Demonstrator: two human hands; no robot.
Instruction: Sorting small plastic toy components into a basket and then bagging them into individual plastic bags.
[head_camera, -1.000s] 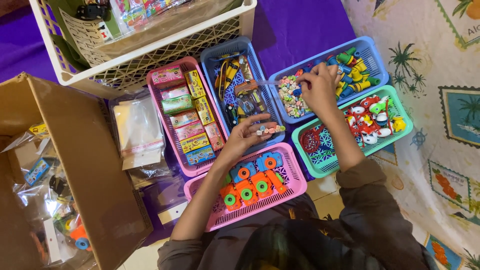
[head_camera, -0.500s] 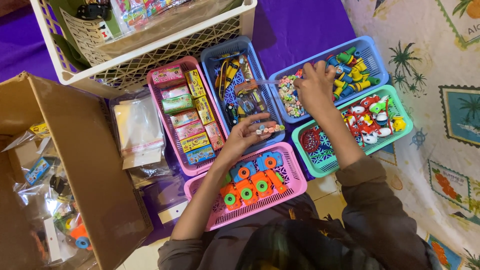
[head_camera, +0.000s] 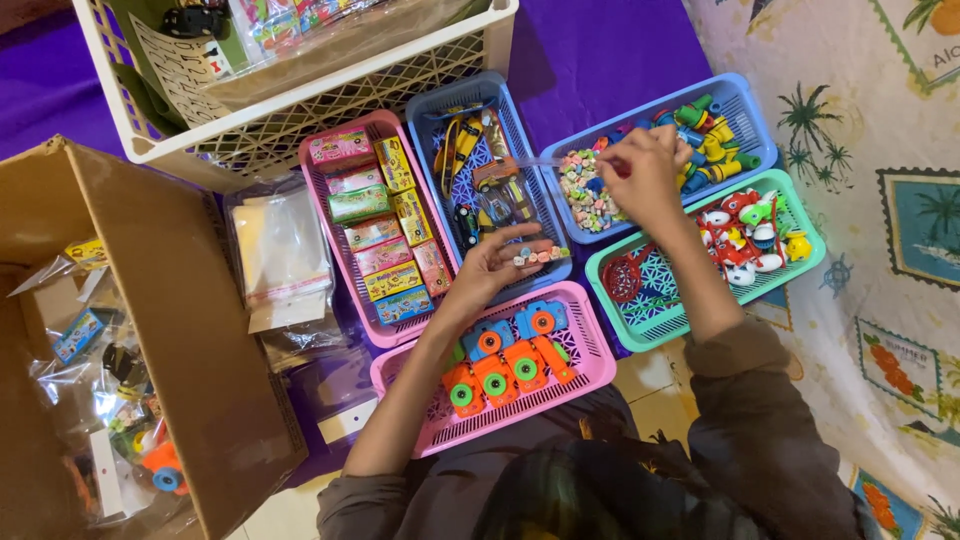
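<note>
Reaching right hand (head_camera: 648, 175) into blue basket (head_camera: 740, 100) of beads (head_camera: 583, 195); left hand (head_camera: 490, 268) cupping beads

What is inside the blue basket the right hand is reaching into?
The blue basket holds small pastel beads and bright plastic toys. The right hand covers the middle, so what lies beneath it cannot be seen.

Pink baskets (head_camera: 590, 365), blue baskets (head_camera: 745, 100), green basket (head_camera: 810, 235), orange toys (head_camera: 497, 375) (blue wheels), purple cloth (head_camera: 600, 50), palm-print sheet (head_camera: 880, 130)

A shop stall — baskets (head_camera: 640, 325) of sorted toys (head_camera: 505, 365).
</note>
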